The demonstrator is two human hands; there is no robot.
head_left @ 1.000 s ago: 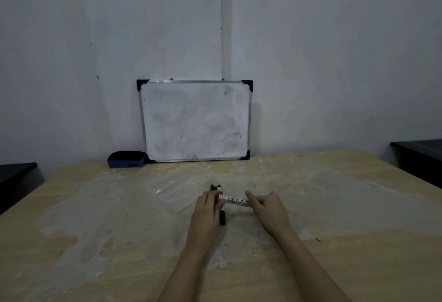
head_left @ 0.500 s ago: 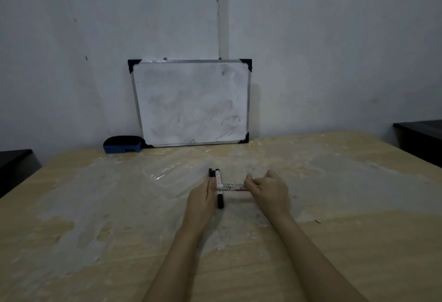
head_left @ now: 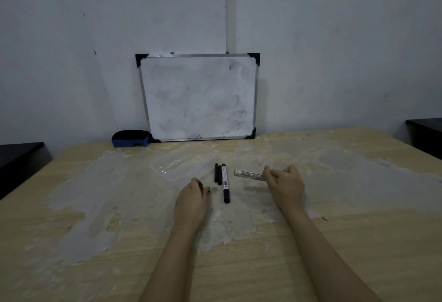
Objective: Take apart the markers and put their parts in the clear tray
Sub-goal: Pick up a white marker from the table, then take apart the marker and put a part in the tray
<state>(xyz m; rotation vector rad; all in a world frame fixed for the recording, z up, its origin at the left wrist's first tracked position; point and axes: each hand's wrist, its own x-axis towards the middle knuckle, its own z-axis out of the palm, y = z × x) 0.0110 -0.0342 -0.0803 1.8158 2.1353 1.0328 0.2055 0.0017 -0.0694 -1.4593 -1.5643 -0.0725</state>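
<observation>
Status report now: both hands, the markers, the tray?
Right hand holds marker barrel; left hand closed on a small dark part. One marker lies whole. Clear tray empty, path unobstructed.

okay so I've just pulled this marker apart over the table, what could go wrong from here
The left hand pinches a tiny dark part that could easily drop and be lost on the patchy table. The clear tray is hard to see against that surface, so parts may land beside it. The marker barrel in the right hand is open at its free end and might smear ink.
</observation>
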